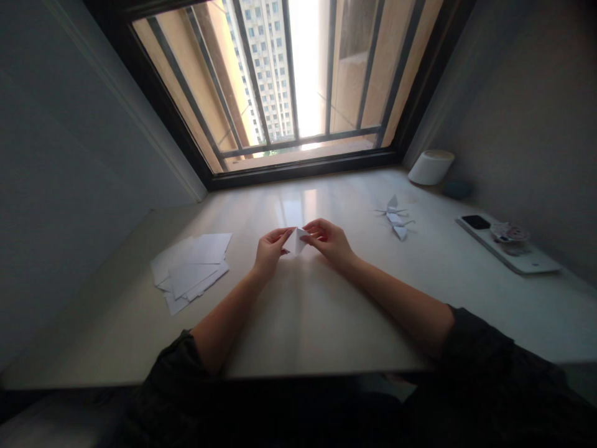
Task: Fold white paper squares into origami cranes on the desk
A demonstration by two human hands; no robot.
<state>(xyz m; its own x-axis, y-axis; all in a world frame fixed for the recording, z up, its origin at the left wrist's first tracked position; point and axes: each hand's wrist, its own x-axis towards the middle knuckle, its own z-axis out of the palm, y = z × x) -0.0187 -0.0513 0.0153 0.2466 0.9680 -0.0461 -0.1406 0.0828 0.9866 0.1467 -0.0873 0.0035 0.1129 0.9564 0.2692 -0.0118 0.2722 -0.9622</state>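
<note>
A small folded piece of white paper (296, 241) is held up between my two hands, just above the pale sill, with a crease down its middle. My left hand (270, 250) pinches its left side between thumb and fingers. On the other side, my right hand (330, 241) grips the right edge with thumb and fingertips. Parts of the paper are hidden behind the fingers. To the right lie folded white paper cranes (395, 219), close together. On the left rests a loose stack of white paper sheets (193, 269).
A barred window (298, 149) stands behind the smooth sill (298, 330). At the right are a white phone (522, 258) with a round grip on its back, a white cylinder-like object (431, 167) and a small dark bluish object (457, 188) by the wall.
</note>
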